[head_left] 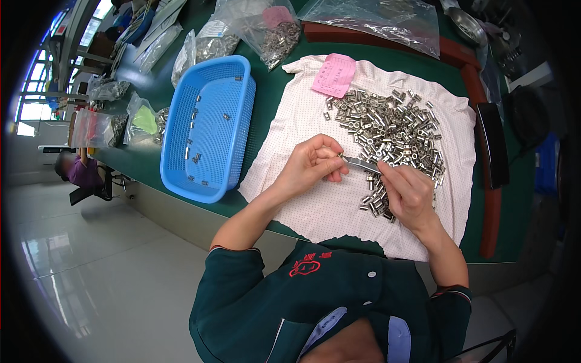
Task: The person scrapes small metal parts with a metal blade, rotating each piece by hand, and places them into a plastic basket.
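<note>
Pinches one slim metal tool in right hand, thumb against fingers, tip reaching left fingertips. Pinches one small piece in left hand between thumb and forefinger; cannot tell its form, mostly covered. Holds both above one pale dotted cloth, beside one heap of metal cylinders, too many to count. Count one pink slip on cloth at heap's upper left. Count one blue basket left of cloth, roughly ten cylinders scattered inside. Count one black oblong object at right, well apart from hands.
</note>
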